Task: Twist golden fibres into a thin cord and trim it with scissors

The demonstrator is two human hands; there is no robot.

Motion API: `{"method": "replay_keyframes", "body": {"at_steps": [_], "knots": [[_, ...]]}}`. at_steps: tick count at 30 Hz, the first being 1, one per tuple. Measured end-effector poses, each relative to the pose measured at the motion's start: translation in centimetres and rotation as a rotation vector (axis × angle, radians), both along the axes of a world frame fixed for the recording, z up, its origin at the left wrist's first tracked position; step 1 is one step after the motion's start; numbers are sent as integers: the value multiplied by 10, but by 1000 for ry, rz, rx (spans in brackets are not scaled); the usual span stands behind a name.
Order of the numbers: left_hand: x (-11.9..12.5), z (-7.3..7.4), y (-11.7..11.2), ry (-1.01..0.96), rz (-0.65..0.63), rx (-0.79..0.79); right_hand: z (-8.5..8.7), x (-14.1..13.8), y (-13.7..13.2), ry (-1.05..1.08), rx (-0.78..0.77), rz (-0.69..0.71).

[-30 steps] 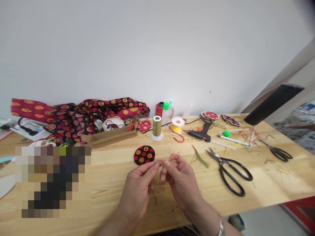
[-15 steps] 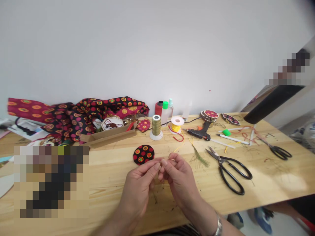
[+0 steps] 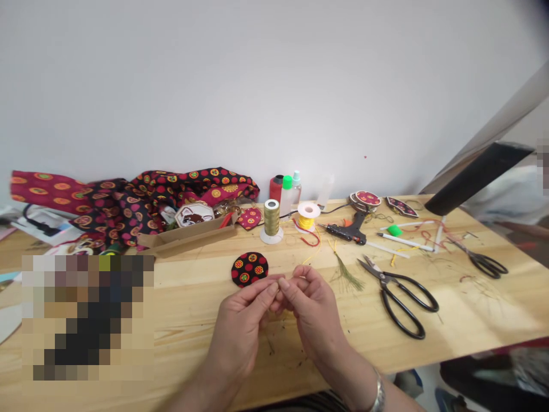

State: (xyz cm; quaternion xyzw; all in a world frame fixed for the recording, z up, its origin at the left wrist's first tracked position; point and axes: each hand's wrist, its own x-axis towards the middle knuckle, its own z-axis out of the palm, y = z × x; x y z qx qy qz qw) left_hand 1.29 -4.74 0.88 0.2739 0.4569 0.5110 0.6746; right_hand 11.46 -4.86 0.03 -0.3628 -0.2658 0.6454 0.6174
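My left hand (image 3: 242, 312) and my right hand (image 3: 315, 303) meet above the table front, thumbs and forefingers pinched tip to tip. What sits between the fingertips is too small and covered to make out. A yellow cord (image 3: 316, 252) trails from its white spool (image 3: 308, 210) toward my right fingers, where I lose sight of it. Just behind my left fingers lies a round black fabric patch (image 3: 249, 268) with red and yellow flower prints. Right of my right hand are a green thread tassel (image 3: 346, 272) and large black-handled scissors (image 3: 397, 292).
Along the back stand a gold-green thread cone (image 3: 271, 220), several bottles (image 3: 287, 189) and a glue gun (image 3: 349, 230). Patterned cloth (image 3: 124, 200) heaps behind a cardboard tray (image 3: 189, 239) at left. Smaller scissors (image 3: 484, 263) and a white pencil (image 3: 407, 242) lie right.
My hands keep the same pinch, with only slight finger movement. The view has shifted a little. At far right, a person in the background has moved.
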Motion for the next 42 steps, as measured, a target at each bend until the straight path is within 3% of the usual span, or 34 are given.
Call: {"method": "replay_keyframes", "body": {"at_steps": [14,24,35,42], "knots": [[-3,-3,-2,26,9,28,1,2,-2,-52,16,-20],[-2,-1,-1,96,28,66,-1,3,-2,-58,-11,62],[0,0,0,215,61,61,2,6,-1,-151,-14,-90],[0,-1,0,194,54,61,2,5,0,-209,7,-109]]}}
